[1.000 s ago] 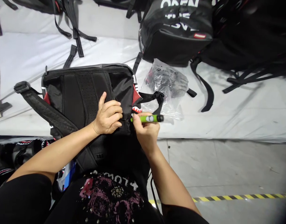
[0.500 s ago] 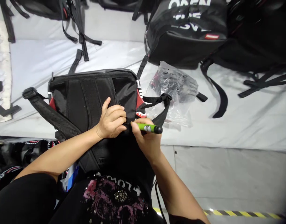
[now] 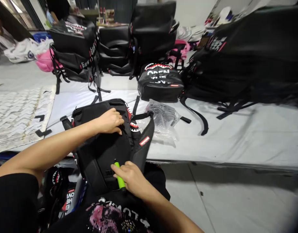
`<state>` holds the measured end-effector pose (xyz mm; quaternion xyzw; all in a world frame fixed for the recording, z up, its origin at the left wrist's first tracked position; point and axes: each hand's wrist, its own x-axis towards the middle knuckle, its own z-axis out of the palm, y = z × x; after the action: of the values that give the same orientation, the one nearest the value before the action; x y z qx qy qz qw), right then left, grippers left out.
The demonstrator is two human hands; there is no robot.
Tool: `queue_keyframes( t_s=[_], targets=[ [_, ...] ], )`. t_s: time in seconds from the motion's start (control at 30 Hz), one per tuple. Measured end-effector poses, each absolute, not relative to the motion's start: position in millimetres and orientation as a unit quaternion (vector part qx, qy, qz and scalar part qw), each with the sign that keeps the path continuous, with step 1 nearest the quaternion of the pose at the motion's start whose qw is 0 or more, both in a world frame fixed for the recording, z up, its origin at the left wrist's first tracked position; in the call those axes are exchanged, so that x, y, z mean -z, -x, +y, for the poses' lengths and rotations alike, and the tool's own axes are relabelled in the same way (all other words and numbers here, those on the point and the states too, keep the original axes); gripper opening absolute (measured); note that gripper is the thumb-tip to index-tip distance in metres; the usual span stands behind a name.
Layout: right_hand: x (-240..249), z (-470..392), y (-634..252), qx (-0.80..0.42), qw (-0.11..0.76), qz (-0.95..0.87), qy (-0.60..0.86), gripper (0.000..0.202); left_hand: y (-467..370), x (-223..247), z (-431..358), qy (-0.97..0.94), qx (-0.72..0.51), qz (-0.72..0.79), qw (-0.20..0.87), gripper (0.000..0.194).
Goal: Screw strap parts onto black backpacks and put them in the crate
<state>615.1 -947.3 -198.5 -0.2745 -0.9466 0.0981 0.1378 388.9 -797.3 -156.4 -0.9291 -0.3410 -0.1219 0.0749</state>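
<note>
A black backpack [image 3: 100, 145] lies back side up at the near edge of the white-covered table, its lower part over my lap. Near its top, my left hand [image 3: 110, 121] rests with curled fingers on the fabric; whatever it pinches is too small to tell. My right hand [image 3: 129, 176] is closed around a green marker [image 3: 120, 176] with a black end, above the lower part of the backpack. A strap with a red label [image 3: 144, 141] loops out on the right side.
A clear plastic bag [image 3: 161, 119] lies right of the backpack. Behind stand a small black bag [image 3: 161, 89] and several black backpacks [image 3: 73, 48]. White cut pieces [image 3: 20, 119] cover the left of the table [image 3: 224, 142]. Part of a person shows at the top left.
The view has tilted up, showing more of the table's far side. My right hand has drawn away from my left hand toward my body with the marker, and the backpack's right strap has shifted.
</note>
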Motion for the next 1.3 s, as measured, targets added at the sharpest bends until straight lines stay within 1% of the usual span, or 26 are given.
queue_keyframes(
  t_s=[0.07, 0.17, 0.23, 0.27, 0.33, 0.4, 0.47, 0.53, 0.67, 0.73, 0.8, 0.83, 0.87, 0.93, 0.97, 1.0, 1.03, 1.1, 1.17, 1.2, 1.3],
  targets=[
    [183, -957, -641, -0.048, 0.141, -0.961, 0.232, 0.024, -382, 136, -824, 0.907, 0.157, -0.379, 0.098, 0.042],
    [151, -963, -689, 0.032, 0.19, -0.965, 0.18, 0.034, -380, 109, -866, 0.876, 0.193, -0.428, 0.108, 0.041],
    [131, -958, -720, 0.058, 0.186, -0.968, 0.161, 0.041, -387, 103, -886, 0.852, 0.209, -0.47, 0.097, 0.041],
    [123, -952, -734, 0.066, 0.172, -0.969, 0.164, 0.04, -393, 105, -893, 0.836, 0.217, -0.497, 0.089, 0.042],
    [112, -939, -758, 0.101, 0.157, -0.96, 0.208, 0.032, -409, 122, -903, 0.796, 0.23, -0.556, 0.064, 0.043],
    [109, -930, -771, 0.156, 0.184, -0.934, 0.262, 0.026, -426, 146, -911, 0.766, 0.238, -0.597, 0.037, 0.044],
    [112, -929, -767, 0.175, 0.229, -0.91, 0.298, 0.03, -438, 169, -917, 0.766, 0.253, -0.59, 0.029, 0.041],
    [122, -933, -744, 0.142, 0.261, -0.903, 0.31, 0.039, -442, 181, -920, 0.791, 0.274, -0.546, 0.037, 0.034],
    [148, -934, -675, 0.052, 0.293, -0.913, 0.28, 0.05, -421, 176, -918, 0.833, 0.344, -0.429, 0.047, 0.012],
    [159, -925, -647, 0.043, 0.313, -0.912, 0.263, 0.054, -406, 166, -911, 0.811, 0.401, -0.418, 0.087, 0.015],
    [169, -913, -628, 0.049, 0.332, -0.905, 0.26, 0.055, -395, 157, -898, 0.782, 0.419, -0.45, 0.103, 0.023],
    [173, -907, -622, 0.052, 0.341, -0.9, 0.266, 0.055, -392, 154, -889, 0.782, 0.402, -0.469, 0.089, 0.035],
    [177, -903, -617, 0.055, 0.348, -0.894, 0.275, 0.054, -391, 153, -879, 0.791, 0.367, -0.486, 0.063, 0.052],
    [184, -899, -612, 0.051, 0.365, -0.882, 0.294, 0.051, -393, 152, -856, 0.82, 0.266, -0.506, -0.002, 0.087],
    [187, -898, -611, 0.043, 0.372, -0.877, 0.302, 0.049, -396, 153, -844, 0.829, 0.211, -0.517, -0.029, 0.098],
    [189, -899, -610, 0.033, 0.378, -0.874, 0.305, 0.048, -399, 155, -833, 0.831, 0.159, -0.53, -0.049, 0.103],
    [192, -900, -610, 0.022, 0.381, -0.873, 0.304, 0.046, -402, 157, -823, 0.83, 0.116, -0.543, -0.061, 0.105],
    [196, -901, -613, 0.004, 0.373, -0.877, 0.301, 0.045, -407, 162, -811, 0.829, 0.065, -0.553, -0.061, 0.103],
    [200, -900, -616, -0.004, 0.352, -0.883, 0.31, 0.044, -411, 167, -808, 0.844, 0.061, -0.532, -0.033, 0.103],
    [203, -899, -618, -0.01, 0.345, -0.884, 0.317, 0.044, -412, 170, -809, 0.858, 0.065, -0.509, -0.016, 0.106],
    [211, -895, -620, -0.028, 0.348, -0.878, 0.328, 0.045, -416, 180, -816, 0.885, 0.062, -0.462, 0.013, 0.123]
  ],
)
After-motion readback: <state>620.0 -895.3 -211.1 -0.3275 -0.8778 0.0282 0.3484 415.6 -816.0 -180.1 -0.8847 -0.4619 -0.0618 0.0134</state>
